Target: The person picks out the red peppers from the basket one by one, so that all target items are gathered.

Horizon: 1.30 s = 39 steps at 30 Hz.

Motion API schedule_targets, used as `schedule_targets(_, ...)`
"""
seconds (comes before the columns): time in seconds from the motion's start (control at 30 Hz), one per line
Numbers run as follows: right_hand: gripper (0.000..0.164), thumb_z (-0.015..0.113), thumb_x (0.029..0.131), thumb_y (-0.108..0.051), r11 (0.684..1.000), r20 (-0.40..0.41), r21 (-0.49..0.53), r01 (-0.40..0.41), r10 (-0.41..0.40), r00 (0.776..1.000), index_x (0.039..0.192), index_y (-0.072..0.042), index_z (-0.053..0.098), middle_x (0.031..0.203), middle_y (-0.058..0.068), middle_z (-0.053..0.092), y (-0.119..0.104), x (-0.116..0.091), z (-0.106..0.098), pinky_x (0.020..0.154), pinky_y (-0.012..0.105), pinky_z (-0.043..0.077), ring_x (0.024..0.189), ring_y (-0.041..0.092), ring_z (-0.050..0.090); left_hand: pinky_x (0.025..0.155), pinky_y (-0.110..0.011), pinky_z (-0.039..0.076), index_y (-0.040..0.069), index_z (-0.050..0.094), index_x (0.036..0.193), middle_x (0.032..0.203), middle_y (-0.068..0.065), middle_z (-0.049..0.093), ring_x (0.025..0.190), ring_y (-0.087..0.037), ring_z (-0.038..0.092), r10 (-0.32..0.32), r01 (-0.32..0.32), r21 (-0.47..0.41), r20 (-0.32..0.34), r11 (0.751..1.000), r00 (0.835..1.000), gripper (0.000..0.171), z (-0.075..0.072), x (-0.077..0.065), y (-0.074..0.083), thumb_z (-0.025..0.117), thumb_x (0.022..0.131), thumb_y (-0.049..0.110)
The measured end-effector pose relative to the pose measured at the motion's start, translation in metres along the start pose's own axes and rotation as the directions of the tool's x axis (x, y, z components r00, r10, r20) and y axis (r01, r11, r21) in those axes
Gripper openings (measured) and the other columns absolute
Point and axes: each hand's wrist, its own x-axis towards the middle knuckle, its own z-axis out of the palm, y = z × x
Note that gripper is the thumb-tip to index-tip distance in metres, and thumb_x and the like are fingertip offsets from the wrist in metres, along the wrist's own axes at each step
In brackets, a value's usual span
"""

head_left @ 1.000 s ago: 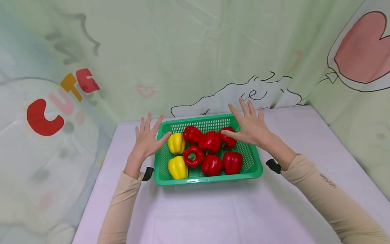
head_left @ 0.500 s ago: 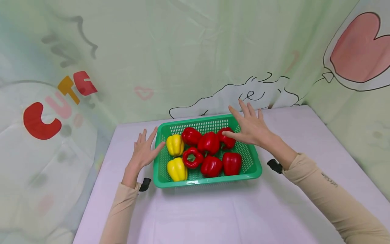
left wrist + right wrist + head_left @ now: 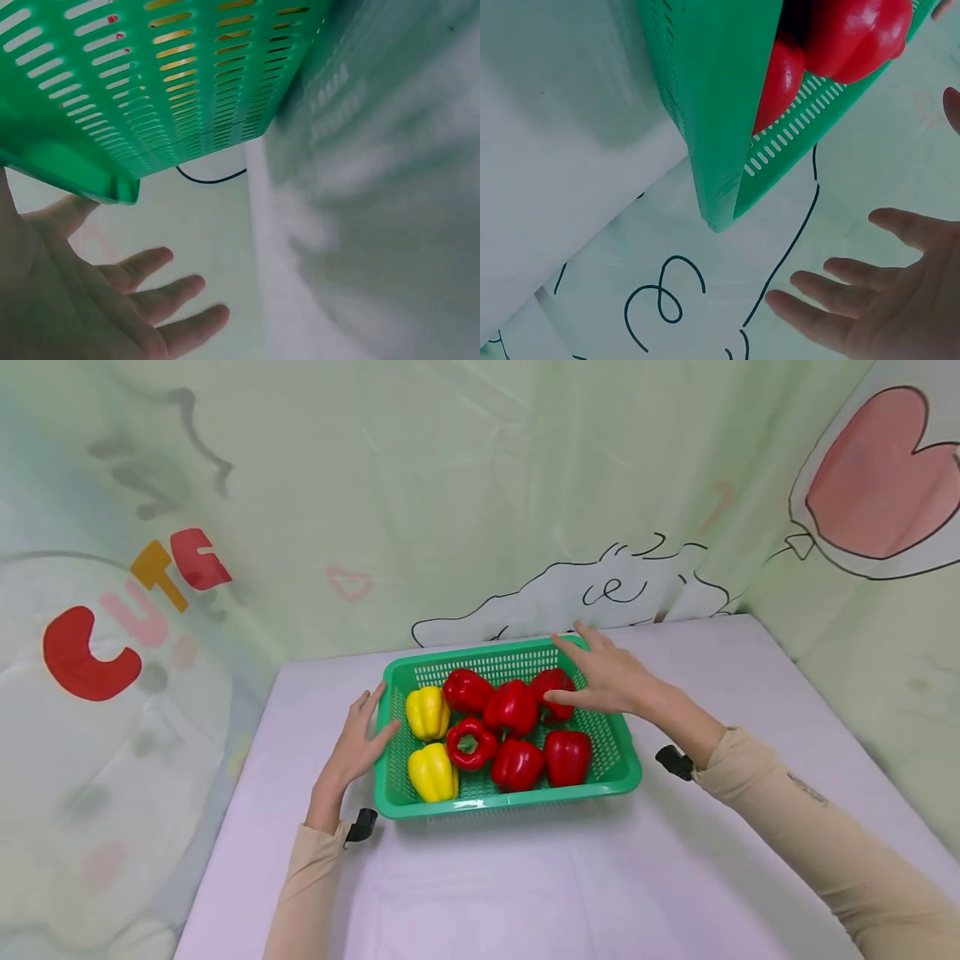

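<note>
A green plastic basket with slotted walls holds two yellow bell peppers on its left side and several red bell peppers across the middle and right. My left hand is at the basket's left edge, thumb over the rim and the other fingers outside it, loosely spread. In the left wrist view those fingers hang beside the slotted wall. My right hand is spread above the basket's right end, its thumb overlapping the far-right red pepper. The right wrist view shows its fingers apart from the basket, holding nothing.
The basket stands on a table with a pale lilac cloth, near its back edge. A light green curtain with printed drawings hangs behind and along both sides. Dark wrist cameras sit below both hands.
My left hand has come down and toward me, from above the basket's left side to its left rim. The right hand has lowered slightly toward the right end. The peppers stay put.
</note>
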Motion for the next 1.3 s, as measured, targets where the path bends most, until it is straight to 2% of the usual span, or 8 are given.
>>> schedule_targets(0.13, 0.084, 0.068, 0.088, -0.045, 0.999, 0.060, 0.013, 0.039, -0.039, 0.997, 0.153, -0.005, 0.033, 0.158, 0.028, 0.017, -0.007, 0.007, 0.001, 0.097, 0.071, 0.036, 0.138, 0.050, 0.026, 0.108, -0.070, 0.019, 0.021, 0.018, 0.159, 0.160, -0.021, 0.015, 0.145, -0.041, 0.017, 0.049, -0.049, -0.130, -0.002, 0.990, 0.999, 0.072, 0.003, 0.001, -0.004, 0.054, 0.098, 0.034)
schedule_targets(0.27, 0.078, 0.072, 0.086, -0.039, 0.992, 0.126, 0.034, 0.121, -0.125, 0.984, 0.149, -0.005, 0.041, 0.155, 0.027, 0.026, -0.020, 0.017, 0.005, 0.096, 0.065, 0.042, 0.135, 0.047, 0.035, 0.109, -0.068, 0.021, 0.020, 0.017, 0.159, 0.162, -0.016, 0.015, 0.144, -0.041, 0.020, 0.067, -0.062, -0.279, 0.008, 0.958, 0.998, 0.072, 0.008, 0.003, -0.008, 0.054, 0.098, 0.023)
schedule_targets(0.47, 0.075, 0.080, 0.080, -0.031, 0.973, 0.234, -0.040, 0.228, -0.213, 0.949, 0.145, -0.011, 0.049, 0.153, 0.022, 0.034, -0.038, 0.035, 0.019, 0.093, 0.057, 0.049, 0.133, 0.040, 0.040, 0.101, -0.059, 0.040, 0.019, 0.012, 0.160, 0.161, -0.017, 0.017, 0.137, -0.045, 0.031, 0.045, -0.022, -0.452, 0.040, 0.892, 0.998, 0.073, 0.012, 0.007, -0.009, 0.051, 0.098, 0.010)
schedule_targets(0.7, 0.079, 0.085, 0.075, -0.030, 0.930, 0.310, -0.199, 0.310, -0.240, 0.920, 0.144, -0.014, 0.051, 0.144, 0.017, 0.044, -0.050, 0.046, 0.037, 0.089, 0.052, 0.052, 0.126, 0.036, 0.046, 0.091, -0.033, 0.050, 0.013, 0.010, 0.159, 0.160, -0.021, 0.018, 0.133, -0.040, 0.039, 0.067, -0.026, -0.578, 0.049, 0.815, 0.997, 0.076, 0.016, 0.009, -0.009, 0.048, 0.094, -0.002)
schedule_targets(0.87, 0.075, 0.086, 0.073, -0.027, 0.888, 0.308, -0.285, 0.360, -0.270, 0.912, 0.139, -0.014, 0.053, 0.131, 0.014, 0.052, -0.055, 0.049, 0.044, 0.088, 0.047, 0.053, 0.119, 0.033, 0.049, 0.086, -0.029, 0.053, 0.019, 0.014, 0.159, 0.158, -0.019, 0.024, 0.127, -0.041, 0.044, 0.050, -0.027, -0.653, 0.017, 0.757, 0.999, 0.077, 0.020, 0.005, -0.010, 0.046, 0.094, -0.003)
schedule_targets(1.0, 0.071, 0.085, 0.075, -0.024, 0.872, 0.302, -0.311, 0.377, -0.286, 0.909, 0.138, -0.015, 0.053, 0.129, 0.013, 0.054, -0.055, 0.051, 0.045, 0.091, 0.047, 0.051, 0.118, 0.032, 0.050, 0.083, -0.030, 0.054, 0.019, 0.017, 0.159, 0.156, -0.021, 0.029, 0.123, -0.043, 0.047, 0.052, -0.048, -0.675, -0.014, 0.736, 0.999, 0.077, 0.023, 0.005, -0.011, 0.047, 0.091, -0.003)
schedule_targets(1.17, 0.073, 0.083, 0.076, -0.026, 0.895, 0.288, -0.274, 0.352, -0.273, 0.918, 0.141, -0.015, 0.052, 0.130, 0.013, 0.054, -0.048, 0.052, 0.040, 0.089, 0.046, 0.052, 0.115, 0.031, 0.052, 0.082, -0.031, 0.055, 0.018, 0.017, 0.159, 0.154, -0.022, 0.031, 0.120, -0.043, 0.048, 0.069, -0.062, -0.691, -0.018, 0.720, 0.997, 0.078, 0.024, 0.005, -0.009, 0.048, 0.090, -0.001)
schedule_targets(1.3, 0.073, 0.082, 0.078, -0.026, 0.945, 0.275, -0.135, 0.298, -0.254, 0.927, 0.143, -0.014, 0.051, 0.133, 0.014, 0.053, -0.043, 0.050, 0.029, 0.089, 0.047, 0.053, 0.117, 0.030, 0.051, 0.082, -0.029, 0.054, 0.019, 0.017, 0.159, 0.155, -0.021, 0.030, 0.122, -0.042, 0.046, 0.049, -0.044, -0.699, -0.013, 0.714, 0.999, 0.078, 0.024, 0.004, -0.008, 0.048, 0.091, -0.002)
